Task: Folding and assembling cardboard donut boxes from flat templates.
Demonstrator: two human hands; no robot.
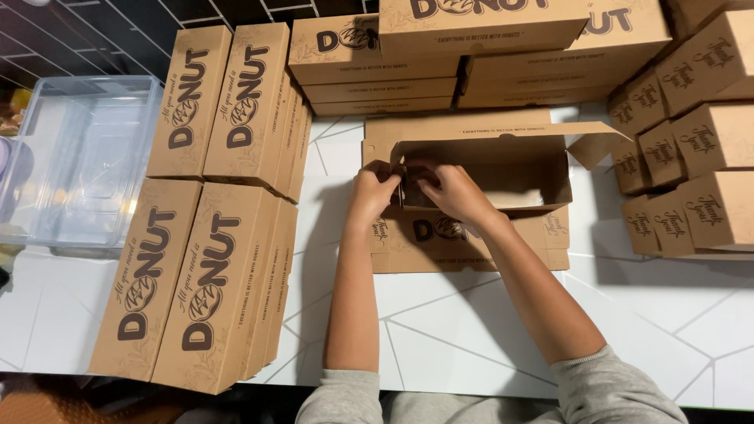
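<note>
Both hands work at the left end of a half-folded brown cardboard box (487, 169) lying open on the white table (471, 322): the left hand (374, 190) pinches the end flap, and the right hand (454, 192) reaches just inside the corner beside it. Finished long boxes (208, 196) stand in rows on the left, next to a clear plastic bin (82, 157); small square boxes (691, 149) are piled on the right and flat boxes (440, 55) are stacked behind
</note>
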